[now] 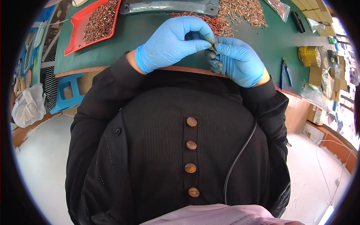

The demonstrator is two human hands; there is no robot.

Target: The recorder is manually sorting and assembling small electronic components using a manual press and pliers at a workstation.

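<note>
Pinching together over the near edge of the green work mat (112,48), the blue-gloved left hand (172,43) and right hand (238,60) both close fingertips on one small grey metal part (215,48), steadying it; loose reddish terminals (240,11) lie far behind, red tray (80,32) far left.

Bare green mat (112,48) between red tray (77,28) and parts pile (240,11).

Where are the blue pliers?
In the head view, the blue-handled pliers lie on the green table at the person's right, beside the right hand and a yellow jar.
</note>
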